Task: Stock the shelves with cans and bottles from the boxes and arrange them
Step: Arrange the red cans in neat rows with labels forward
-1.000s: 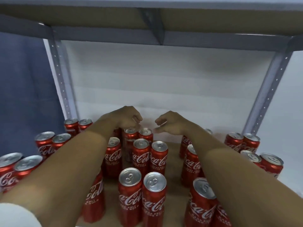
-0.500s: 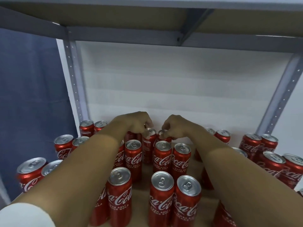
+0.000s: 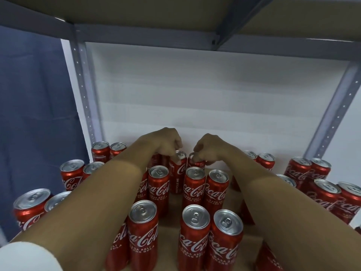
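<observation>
At the back of the shelf [image 3: 172, 223], our left hand [image 3: 166, 140] now pinches the rim of the tilted can [image 3: 178, 171]. A second ago its fingers were curled above the back row with nothing clearly in them. Our right hand [image 3: 208, 146] has likewise come down since then, and its fingers are clamped on the top of the neighbouring can [image 3: 196, 163]. The two cans stand just beside each other at the white back wall [image 3: 195, 98], behind the middle pair [image 3: 195, 189]. The view has also shifted, so more cans now show on the right.

We judge that these two cans are being seated in the rearmost position of the centre column. The left one leans and needs to be set upright before release.

Legible markings:
- The white script "Coca-Cola" appears on the red bodies of the front pair [image 3: 211, 241] and on most of the other cans.
- Smaller print beneath the script reads roughly "RASA ASLI" over "…ANG GULA".
- The tilted can shows "RECYCLE ME" running vertically down its side.

The cans stand in paired columns with gaps between them, from the left group [image 3: 72, 173] to the right group [image 3: 328, 194].
</observation>
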Demonstrator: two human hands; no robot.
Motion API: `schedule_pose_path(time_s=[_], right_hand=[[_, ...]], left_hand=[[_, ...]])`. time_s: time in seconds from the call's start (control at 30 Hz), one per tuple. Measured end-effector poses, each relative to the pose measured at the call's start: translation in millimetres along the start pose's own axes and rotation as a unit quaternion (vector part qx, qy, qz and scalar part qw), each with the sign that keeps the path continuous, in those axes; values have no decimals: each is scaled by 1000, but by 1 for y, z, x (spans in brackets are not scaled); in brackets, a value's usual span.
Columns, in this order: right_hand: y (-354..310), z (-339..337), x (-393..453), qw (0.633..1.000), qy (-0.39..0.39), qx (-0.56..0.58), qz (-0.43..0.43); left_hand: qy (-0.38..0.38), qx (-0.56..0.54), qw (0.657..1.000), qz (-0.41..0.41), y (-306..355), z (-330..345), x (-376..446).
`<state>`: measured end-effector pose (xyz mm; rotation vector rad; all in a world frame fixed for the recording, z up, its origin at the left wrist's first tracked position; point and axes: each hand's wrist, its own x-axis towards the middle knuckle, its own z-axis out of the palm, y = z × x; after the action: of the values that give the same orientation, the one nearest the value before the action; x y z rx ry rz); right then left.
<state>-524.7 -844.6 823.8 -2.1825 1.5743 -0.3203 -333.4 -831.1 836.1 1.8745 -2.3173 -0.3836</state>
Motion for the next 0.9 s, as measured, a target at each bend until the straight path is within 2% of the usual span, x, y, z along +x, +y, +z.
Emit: schedule_pose_path(time_s=[0.1,0.2,0.37,0.53,0.77,0.9], right_hand=[[-1,1,-1,999,15,-2,33],[-4,0,2,999,16,-12,48],[1,-4,5,1000,-27,-5,-6],[6,-2,7,1000,0,7,5],[10,-6,9,999,-11,-30,-43],[18,-9,9,999,-20,-10,-30]], left_hand=[[24,-11,999,-29,0,0,0],[10,-19,999,-34,0,0,1],[5,-37,999,-15,-3,-2,-5],[34,-25,998,-40,-3,8,3],[-14,-75,997,-10,-5,6,4],[-7,-78,997,-3,0,12,9]])
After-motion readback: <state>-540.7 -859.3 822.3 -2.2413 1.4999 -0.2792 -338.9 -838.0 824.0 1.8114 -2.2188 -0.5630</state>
